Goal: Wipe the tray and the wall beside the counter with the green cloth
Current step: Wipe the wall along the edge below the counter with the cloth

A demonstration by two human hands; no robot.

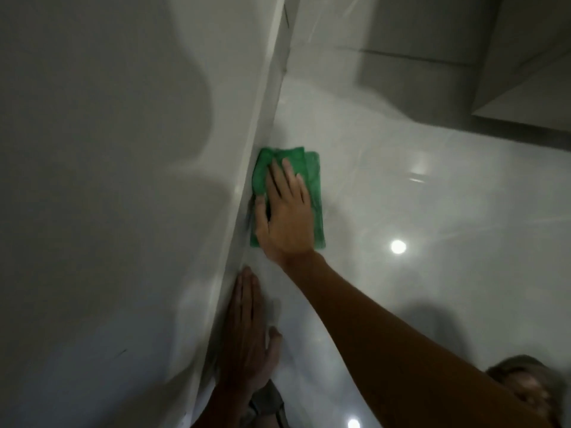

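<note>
The left hand point(247, 335) is lying flat and empty on the glossy wall point(401, 186), bracing. Beyond it, the right hand point(285, 214) is pressing the cloth point(312, 171) flat under spread fingers, not clenching it, beside a pale corner edge point(262, 118). With no pinch, the soft folded cloth may be slipping loose on the slick tile. No tray is showing.

head view | close to glossy wall point(401, 180) | facing it
</note>
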